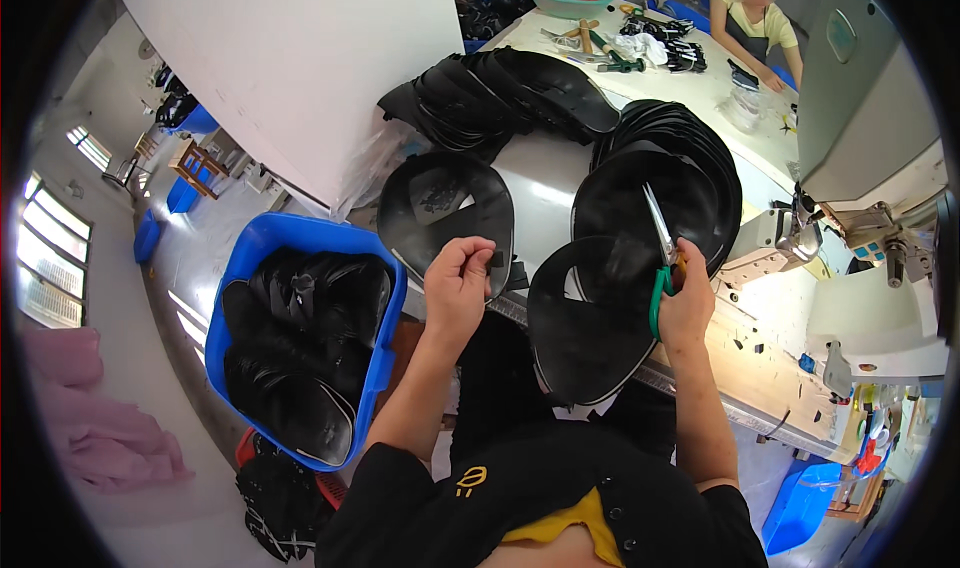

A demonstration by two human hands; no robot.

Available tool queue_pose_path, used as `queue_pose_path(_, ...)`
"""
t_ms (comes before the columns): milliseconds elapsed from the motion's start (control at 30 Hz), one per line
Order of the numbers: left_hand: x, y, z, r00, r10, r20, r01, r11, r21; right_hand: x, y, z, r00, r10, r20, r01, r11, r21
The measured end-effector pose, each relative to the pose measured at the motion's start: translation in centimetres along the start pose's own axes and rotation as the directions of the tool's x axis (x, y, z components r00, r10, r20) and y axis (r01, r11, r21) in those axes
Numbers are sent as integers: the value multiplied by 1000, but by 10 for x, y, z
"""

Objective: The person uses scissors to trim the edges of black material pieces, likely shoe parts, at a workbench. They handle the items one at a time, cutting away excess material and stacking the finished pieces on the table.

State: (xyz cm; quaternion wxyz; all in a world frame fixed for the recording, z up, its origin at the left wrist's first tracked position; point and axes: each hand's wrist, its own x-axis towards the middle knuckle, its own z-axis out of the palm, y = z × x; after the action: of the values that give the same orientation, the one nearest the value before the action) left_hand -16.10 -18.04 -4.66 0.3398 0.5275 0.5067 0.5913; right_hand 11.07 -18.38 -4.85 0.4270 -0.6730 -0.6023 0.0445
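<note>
My left hand [462, 280] is closed in a pinch at the lower rim of a black curved shoe-upper-like piece [398, 211]. A small dark strip [498, 258] shows at its fingertips; whether it is joined to the piece I cannot tell. My right hand [688, 308] is closed round scissors [661, 298] with green handles, their blades pointing up and away. Beside that hand, another black piece with an oval opening [590, 340] hangs over the table's front edge. Behind it stands a stack of similar black pieces [700, 128].
More black pieces [500, 88] are heaped at the back. A blue bin [228, 268] full of them stands at left. At right is a sewing machine [770, 243]. Beyond, a person [760, 28] sits at a white table [690, 83] with hand tools and a green basin [572, 6].
</note>
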Motion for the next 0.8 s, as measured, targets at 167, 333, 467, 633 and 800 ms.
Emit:
queue_pose_path(167, -20, -2, 30, 981, 190, -31, -193, 970, -146, -3, -5, -12, 999, 21, -48, -12, 985, 173)
queue_pose_path(333, -27, 24, 44, 986, 87, 142, 6, 832, -555, -4, -4, -27, 983, 171, 61, -172, 769, 616)
queue_pose_path(467, -27, 21, 40, 947, -59, 317, 253, 746, -616, -3, -10, -39, 989, 148, -11, -115, 807, 579)
queue_pose_path(633, -39, 17, 9, 954, -70, 290, 244, 743, -623, -9, 1, -35, 994, 109, -25, -76, 828, 556)
queue_pose_path(800, -76, -4, -70, 997, -71, 37, 68, 995, 68, -12, -2, -33, 986, 167, 12, -137, 765, 629)
